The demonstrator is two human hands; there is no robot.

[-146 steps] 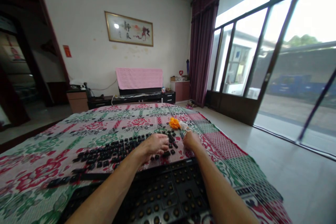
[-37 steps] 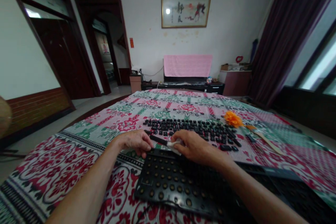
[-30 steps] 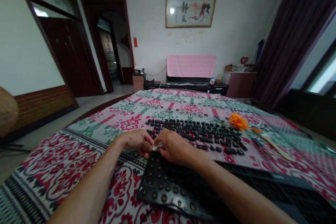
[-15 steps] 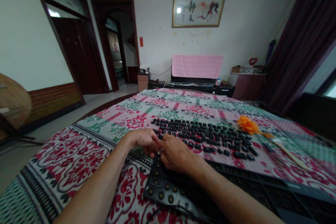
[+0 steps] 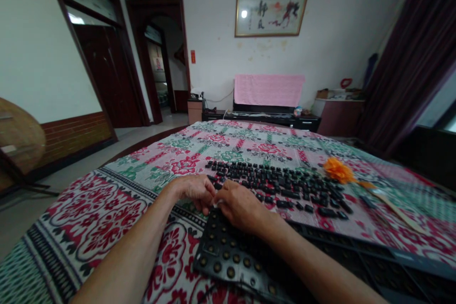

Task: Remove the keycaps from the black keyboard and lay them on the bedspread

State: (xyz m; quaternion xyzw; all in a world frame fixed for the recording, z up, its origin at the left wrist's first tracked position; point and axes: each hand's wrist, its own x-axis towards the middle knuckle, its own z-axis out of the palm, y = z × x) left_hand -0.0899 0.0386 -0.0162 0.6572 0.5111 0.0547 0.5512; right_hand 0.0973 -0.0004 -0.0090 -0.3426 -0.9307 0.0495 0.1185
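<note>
A black keyboard [image 5: 223, 251] with its keycaps off lies at the table's near edge, its round key seats bare. Both hands meet at its upper left corner. My left hand [image 5: 197, 191] is closed, fingertips pinched and pointing down beside that corner; what they hold is hidden. Just to its right, my right hand [image 5: 240, 203] is closed over the corner, thumb and fingers pressed together. A small whitish bit shows at its fingertips, too small to name. Beyond the hands, many loose black keycaps [image 5: 281, 180] are spread in rows on the flowered tablecloth [image 5: 183, 166].
An orange artificial flower [image 5: 337, 170] lies right of the keycaps, near a pale wooden stick [image 5: 401, 211] and a small dark tool [image 5: 366, 201]. Past the table stands a low black cabinet [image 5: 306, 122] with a pink cloth [image 5: 269, 89] above it.
Hands stay together at the keyboard's upper left corner with only slight finger movement. The right hand has shifted a touch, and the whitish bit shows more clearly. The view has turned slightly.
</note>
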